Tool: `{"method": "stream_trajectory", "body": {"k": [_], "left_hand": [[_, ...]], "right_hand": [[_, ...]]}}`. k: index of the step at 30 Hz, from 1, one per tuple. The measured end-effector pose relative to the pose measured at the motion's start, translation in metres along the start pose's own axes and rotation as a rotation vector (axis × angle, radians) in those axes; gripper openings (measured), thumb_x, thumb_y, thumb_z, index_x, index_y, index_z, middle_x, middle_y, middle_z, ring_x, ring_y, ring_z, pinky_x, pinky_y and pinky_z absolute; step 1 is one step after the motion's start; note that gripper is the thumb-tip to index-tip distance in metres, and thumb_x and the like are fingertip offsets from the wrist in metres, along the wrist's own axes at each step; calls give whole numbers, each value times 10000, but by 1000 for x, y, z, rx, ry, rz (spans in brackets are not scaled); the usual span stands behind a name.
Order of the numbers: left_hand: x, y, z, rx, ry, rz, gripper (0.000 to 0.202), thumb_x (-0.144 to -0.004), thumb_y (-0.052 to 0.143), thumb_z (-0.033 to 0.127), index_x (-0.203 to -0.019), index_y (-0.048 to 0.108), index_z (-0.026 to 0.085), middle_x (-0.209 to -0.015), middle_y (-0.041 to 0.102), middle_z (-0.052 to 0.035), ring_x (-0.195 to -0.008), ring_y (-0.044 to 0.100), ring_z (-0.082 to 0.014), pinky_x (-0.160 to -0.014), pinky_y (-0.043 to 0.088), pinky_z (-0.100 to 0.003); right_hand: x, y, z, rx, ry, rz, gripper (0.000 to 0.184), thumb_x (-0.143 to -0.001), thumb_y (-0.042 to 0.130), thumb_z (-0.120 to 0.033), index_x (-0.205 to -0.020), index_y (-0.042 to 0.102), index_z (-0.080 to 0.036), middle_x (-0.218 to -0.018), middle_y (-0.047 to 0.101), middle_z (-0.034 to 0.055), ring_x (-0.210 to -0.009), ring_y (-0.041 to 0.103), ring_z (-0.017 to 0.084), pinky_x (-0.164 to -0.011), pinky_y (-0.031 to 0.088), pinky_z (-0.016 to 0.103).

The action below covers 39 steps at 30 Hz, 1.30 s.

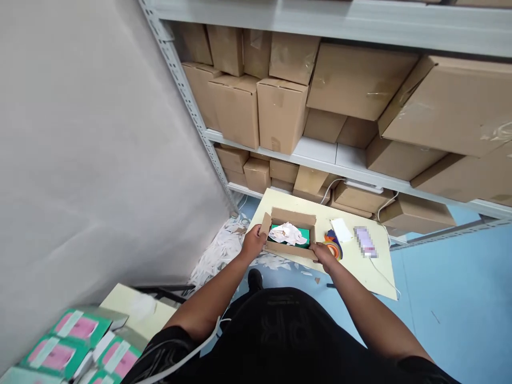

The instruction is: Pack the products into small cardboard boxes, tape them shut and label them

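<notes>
Left grip [253, 243] and right grip [324, 256] hold opposite ends of 1 open carton [292, 250], with crumpled paper [287, 233] atop a green box [305, 235] inside.

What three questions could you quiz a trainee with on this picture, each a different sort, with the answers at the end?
1. What lies on top of the green item inside the open cardboard box?
A) a phone
B) crumpled paper
C) a pair of gloves
2. True or false: the left hand hangs free, away from the cardboard box.
3. Fill in: the tape roll on the table lies nearer to the person's ____ hand.

Key: 1. B. 2. False; it grips the box at its left end. 3. right.
</notes>
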State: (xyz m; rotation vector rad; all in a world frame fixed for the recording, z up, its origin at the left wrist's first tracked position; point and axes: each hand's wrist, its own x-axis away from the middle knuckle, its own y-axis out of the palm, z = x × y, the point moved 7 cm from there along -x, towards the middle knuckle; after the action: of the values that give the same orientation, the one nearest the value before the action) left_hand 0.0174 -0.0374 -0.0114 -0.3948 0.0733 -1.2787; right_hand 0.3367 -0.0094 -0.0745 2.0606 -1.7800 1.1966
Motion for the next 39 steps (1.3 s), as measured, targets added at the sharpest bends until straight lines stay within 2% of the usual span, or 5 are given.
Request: {"method": "stream_trajectory", "body": {"k": [12, 21, 29, 33, 39], "left_hand": [[-92, 21, -7, -265, 403, -331, 492, -871, 648, 295, -1343, 561, 187, -1432, 559, -142, -1144, 651, -238, -984, 543, -384], [-106, 31, -14, -372, 500, -598, 380, -945, 536, 267, -1291, 671, 186, -1606, 426, -123, -1453, 443, -306, -1231, 349, -480], [-146, 31, 17, -367, 395, -357, 691, -844, 623, 231, -1512, 453, 187, -1618, 363, -150, -1291, 560, -265, -1087, 499, -432], [-165, 36, 30, -392, 253, -370, 566, -897, 589, 298, -1451, 537, 194, -1384, 616, -127, -1044, 647, -225, -960, 548, -400], [-126, 38, 34, -500, 458, -407, 283, -953, 568, 340, -1166, 735, 259, -1266, 705, -76, -1275, 566, -270, -1154, 415, -475]], "right_hand": [[-16, -10, -34, 16, -217, 454, 459, -898, 460, -522, -1186, 580, -186, -1149, 676, 114, -1035, 644, 242, -872, 543, 342], [12, 10, -58, 397, -723, -5, 638, -766, 528, -175, -1389, 643, -259, -1495, 570, 86, -1427, 454, 289, -1195, 352, 529], [-21, 5, -78, 402, -730, 168, 404, -945, 553, -308, -1336, 606, -222, -1311, 608, 122, -1217, 598, 261, -1044, 513, 439], [-38, 5, -82, 398, -682, 162, 366, -930, 570, -316, -1283, 589, -221, -1256, 575, 98, -1082, 628, 236, -942, 553, 390], [-47, 13, -78, 399, -674, 250, 304, -913, 577, -305, -1202, 559, -216, -1236, 530, 109, -1071, 606, 248, -956, 541, 417]]}}
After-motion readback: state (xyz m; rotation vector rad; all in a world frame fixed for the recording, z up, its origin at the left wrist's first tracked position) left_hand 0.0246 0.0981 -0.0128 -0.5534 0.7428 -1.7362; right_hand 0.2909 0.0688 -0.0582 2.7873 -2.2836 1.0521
